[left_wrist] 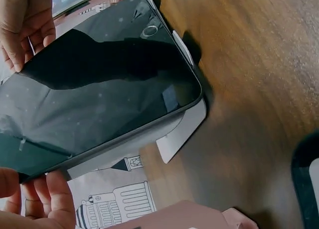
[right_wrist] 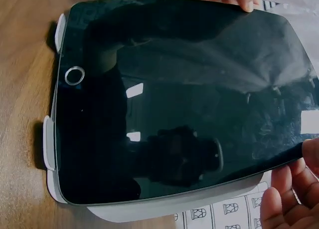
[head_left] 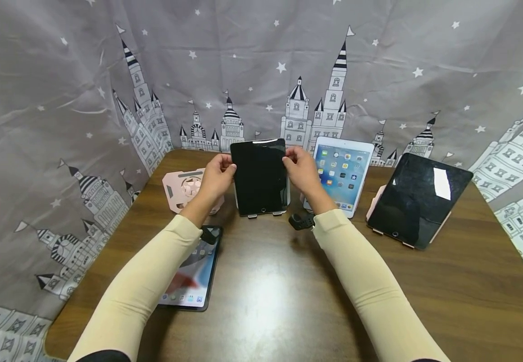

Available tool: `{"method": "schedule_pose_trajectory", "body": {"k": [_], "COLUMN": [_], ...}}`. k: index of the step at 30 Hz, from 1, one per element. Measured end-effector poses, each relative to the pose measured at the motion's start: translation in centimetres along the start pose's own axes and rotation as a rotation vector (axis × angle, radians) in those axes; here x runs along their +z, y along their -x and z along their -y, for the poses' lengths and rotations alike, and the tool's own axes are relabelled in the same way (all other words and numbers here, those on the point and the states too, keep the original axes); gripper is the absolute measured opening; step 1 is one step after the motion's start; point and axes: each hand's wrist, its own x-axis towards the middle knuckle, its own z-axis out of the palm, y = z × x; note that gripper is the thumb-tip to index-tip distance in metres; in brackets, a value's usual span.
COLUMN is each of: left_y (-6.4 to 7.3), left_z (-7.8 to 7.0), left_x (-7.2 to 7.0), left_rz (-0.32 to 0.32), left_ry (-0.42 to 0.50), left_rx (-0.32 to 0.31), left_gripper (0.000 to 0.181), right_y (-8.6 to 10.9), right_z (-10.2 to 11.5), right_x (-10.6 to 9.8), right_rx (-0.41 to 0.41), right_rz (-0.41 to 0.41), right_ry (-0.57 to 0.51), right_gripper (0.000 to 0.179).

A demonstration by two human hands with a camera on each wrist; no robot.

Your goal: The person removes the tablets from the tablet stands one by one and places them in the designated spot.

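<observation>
- Tablet (head_left: 259, 176): on stand (left_wrist: 184, 129), leaning back; probably light, stiff, slick, fragile; best held by side edges. Faces out from stand, long axis up-down.
- Left hand (head_left: 216, 175), left of stand: thumb and fingers pinching edge.
- Right hand (head_left: 303, 170), right of stand: pinching opposite edge.
- Button (right_wrist: 75, 76): tablet's low end, near stand's lips (right_wrist: 49, 143).
</observation>
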Motion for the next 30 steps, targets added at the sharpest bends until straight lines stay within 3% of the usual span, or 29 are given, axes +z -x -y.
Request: {"method": "schedule_pose_trajectory", "body": {"k": [7, 14, 30], "left_y": [0.4, 1.1, 2.7], "left_z": [-1.1, -1.7, -1.8], "left_x": [-0.1, -0.5, -1.7], "left_rz": [0.033, 0.078, 0.192], "left_ry": [0.000, 0.068, 0.020], "left_rx": [0.034, -0.030, -0.052], "left_gripper": [0.019, 0.018, 0.019], "right_y": [0.5, 1.5, 4.1], "right_z": [0.4, 1.2, 1.4], "right_x": [-0.8, -1.3, -1.5], "right_rx": [-0.007, -0.024, -0.010], "right_rz": [0.001, 0.025, 0.095], "right_ry": [-0.017, -0.052, -0.081], "right_gripper": [0.014, 0.012, 0.012]}}
